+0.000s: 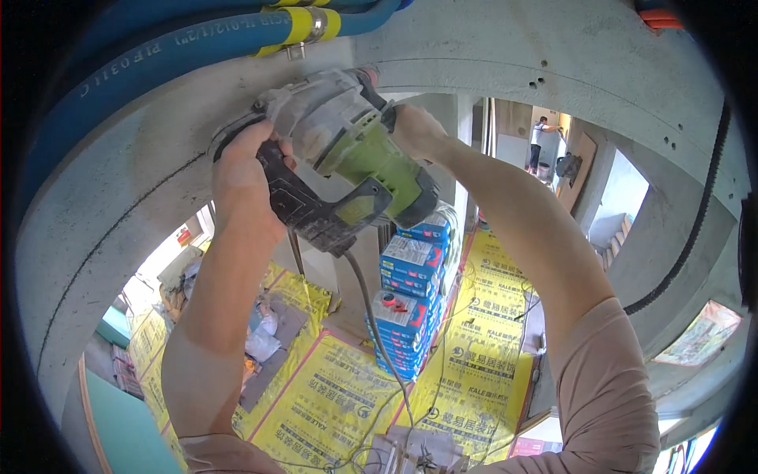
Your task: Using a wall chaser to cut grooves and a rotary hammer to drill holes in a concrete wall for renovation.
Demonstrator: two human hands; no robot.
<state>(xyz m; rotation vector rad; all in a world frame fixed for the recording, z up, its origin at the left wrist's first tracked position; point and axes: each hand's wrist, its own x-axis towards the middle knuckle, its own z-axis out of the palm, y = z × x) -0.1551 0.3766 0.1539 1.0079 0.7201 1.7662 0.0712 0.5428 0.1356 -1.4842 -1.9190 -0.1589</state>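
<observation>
A dusty green, black and grey rotary hammer drill (pixel 371 162) is held up high, close to the grey concrete overhead. My left hand (pixel 243 162) is closed around its black rear handle. My right hand (pixel 418 130) grips the far side of the drill's front part, where a black side grip partly shows. The drill's front end points up and away, and its tip is hidden from me. From the bottom of the rear handle a grey power cord (pixel 371 308) hangs down to the floor.
Thick blue hoses (pixel 197 47) with a yellow-banded metal clamp run overhead at upper left. Small holes dot the concrete (pixel 632 95). Below stand stacked blue boxes (pixel 407 316) on yellow floor sheeting (pixel 339 387). A dark corrugated conduit (pixel 699 225) hangs at right. Another person (pixel 541 142) stands far off.
</observation>
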